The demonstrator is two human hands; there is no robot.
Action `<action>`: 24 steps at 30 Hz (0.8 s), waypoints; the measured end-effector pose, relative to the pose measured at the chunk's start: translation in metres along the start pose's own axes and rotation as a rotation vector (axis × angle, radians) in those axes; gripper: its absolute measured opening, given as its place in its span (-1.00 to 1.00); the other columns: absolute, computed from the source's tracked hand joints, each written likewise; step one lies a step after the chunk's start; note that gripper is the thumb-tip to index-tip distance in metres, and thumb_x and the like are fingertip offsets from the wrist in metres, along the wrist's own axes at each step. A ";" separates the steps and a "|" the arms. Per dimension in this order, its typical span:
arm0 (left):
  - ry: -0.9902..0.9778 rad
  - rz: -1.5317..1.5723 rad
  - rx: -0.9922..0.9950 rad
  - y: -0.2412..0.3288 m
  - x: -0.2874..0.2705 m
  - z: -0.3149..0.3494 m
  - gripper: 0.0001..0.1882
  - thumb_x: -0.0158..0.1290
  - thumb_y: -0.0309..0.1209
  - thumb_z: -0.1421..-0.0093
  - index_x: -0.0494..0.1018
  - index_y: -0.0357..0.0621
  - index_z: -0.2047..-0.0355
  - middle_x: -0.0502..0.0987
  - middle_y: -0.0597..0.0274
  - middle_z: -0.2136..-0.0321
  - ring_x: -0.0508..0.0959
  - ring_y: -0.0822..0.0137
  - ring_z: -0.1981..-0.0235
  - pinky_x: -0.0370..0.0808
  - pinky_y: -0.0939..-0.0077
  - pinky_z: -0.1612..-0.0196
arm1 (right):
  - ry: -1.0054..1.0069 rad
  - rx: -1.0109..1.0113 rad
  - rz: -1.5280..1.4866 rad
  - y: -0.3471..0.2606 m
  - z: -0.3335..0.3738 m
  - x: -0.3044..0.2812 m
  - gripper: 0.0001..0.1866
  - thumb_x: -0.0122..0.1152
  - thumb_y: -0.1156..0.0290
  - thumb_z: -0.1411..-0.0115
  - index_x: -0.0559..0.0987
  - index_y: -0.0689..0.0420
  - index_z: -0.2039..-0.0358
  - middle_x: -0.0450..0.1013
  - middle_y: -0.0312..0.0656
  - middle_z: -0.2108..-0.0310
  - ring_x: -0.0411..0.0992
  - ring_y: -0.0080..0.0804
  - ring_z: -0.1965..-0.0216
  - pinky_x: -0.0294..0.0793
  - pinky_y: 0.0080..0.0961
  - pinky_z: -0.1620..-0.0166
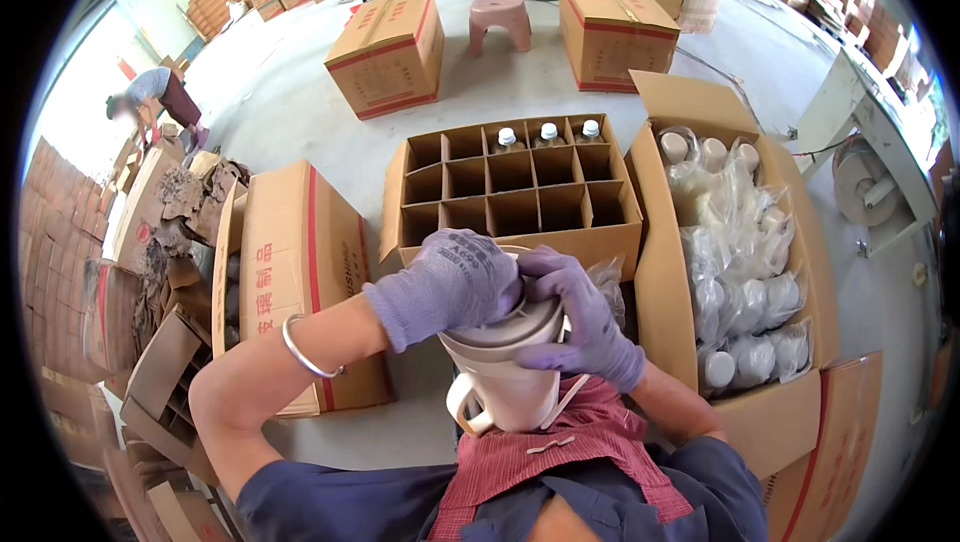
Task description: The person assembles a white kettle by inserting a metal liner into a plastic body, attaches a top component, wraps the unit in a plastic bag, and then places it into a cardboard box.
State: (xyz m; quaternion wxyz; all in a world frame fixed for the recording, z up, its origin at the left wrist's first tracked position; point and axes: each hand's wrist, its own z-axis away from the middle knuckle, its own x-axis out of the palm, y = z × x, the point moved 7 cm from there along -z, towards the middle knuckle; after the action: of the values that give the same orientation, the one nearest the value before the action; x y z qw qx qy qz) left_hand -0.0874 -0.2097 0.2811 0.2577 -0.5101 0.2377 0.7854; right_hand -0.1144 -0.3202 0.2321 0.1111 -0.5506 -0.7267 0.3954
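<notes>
In front of my chest stands a white jug (505, 390) with a loop handle on its left side and a greyish round top. My left hand (455, 285), in a light purple knit glove, is closed over the top of the jug; its fingertips are hidden there. My right hand (588, 320), gloved alike, wraps round the jug's right side near the rim, thumb below and fingers over the top. Just beyond my hands sits an open carton (615, 242) with cardboard dividers. Three clear bottles with white caps (549, 132) stand in its far row.
On the right, an open carton (668, 312) holds several white-capped items in clear plastic bags. A carton with a red stripe (285, 242) stands left. Farther off are two closed cartons (385, 47) (618, 27), a pink stool (499, 22) and, far left, a bending person (160, 97).
</notes>
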 end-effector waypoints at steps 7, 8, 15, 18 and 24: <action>0.346 -0.181 0.431 -0.025 -0.022 0.023 -0.78 0.09 -0.25 -0.12 0.53 -0.01 0.24 0.46 0.20 0.45 0.52 0.15 0.39 0.51 0.20 0.23 | 0.026 -0.023 0.093 -0.015 -0.010 -0.003 -0.35 0.55 0.10 0.11 0.39 0.16 0.14 0.36 0.02 -0.04 0.30 0.07 -0.15 0.20 -0.04 -0.24; 0.324 -0.175 0.470 -0.020 -0.021 0.024 -0.74 0.11 -0.22 -0.11 0.53 0.00 0.21 0.47 0.20 0.40 0.51 0.16 0.34 0.49 0.21 0.20 | 0.017 -0.009 0.062 -0.009 -0.007 -0.009 -0.36 0.55 0.11 0.11 0.39 0.16 0.14 0.36 0.01 -0.03 0.30 0.07 -0.16 0.20 -0.04 -0.25; 0.021 -0.057 0.474 -0.016 -0.013 0.012 -0.58 0.18 -0.09 -0.10 0.54 -0.03 0.09 0.46 0.15 0.19 0.46 0.13 0.15 0.42 0.21 0.05 | -0.068 -0.014 -0.007 -0.005 -0.001 -0.017 -0.43 0.49 0.07 0.05 0.47 0.16 0.16 0.44 0.00 0.01 0.40 -0.02 -0.10 0.09 0.04 -0.32; -0.099 0.120 0.417 -0.024 -0.006 0.004 -0.62 0.15 -0.10 -0.13 0.54 -0.06 0.16 0.47 0.15 0.21 0.46 0.16 0.15 0.41 0.22 0.05 | -0.089 -0.061 -0.091 -0.010 -0.002 -0.014 -0.45 0.48 0.07 0.04 0.47 0.15 0.18 0.45 0.00 0.02 0.40 -0.04 -0.09 0.08 0.09 -0.31; -0.093 -0.293 0.175 0.002 0.001 -0.007 -0.70 0.08 -0.14 -0.18 0.61 -0.11 0.38 0.57 0.15 0.42 0.59 0.16 0.27 0.49 0.23 0.16 | -0.064 -0.017 -0.017 -0.002 -0.001 -0.010 -0.45 0.44 0.02 -0.01 0.46 0.14 0.16 0.45 -0.03 0.05 0.41 -0.05 -0.05 0.09 0.07 -0.31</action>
State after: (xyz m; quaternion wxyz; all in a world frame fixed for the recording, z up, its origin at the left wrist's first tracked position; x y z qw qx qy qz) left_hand -0.0840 -0.2154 0.2776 0.4235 -0.4780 0.2161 0.7385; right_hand -0.1115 -0.3284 0.2364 0.0866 -0.5324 -0.7380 0.4055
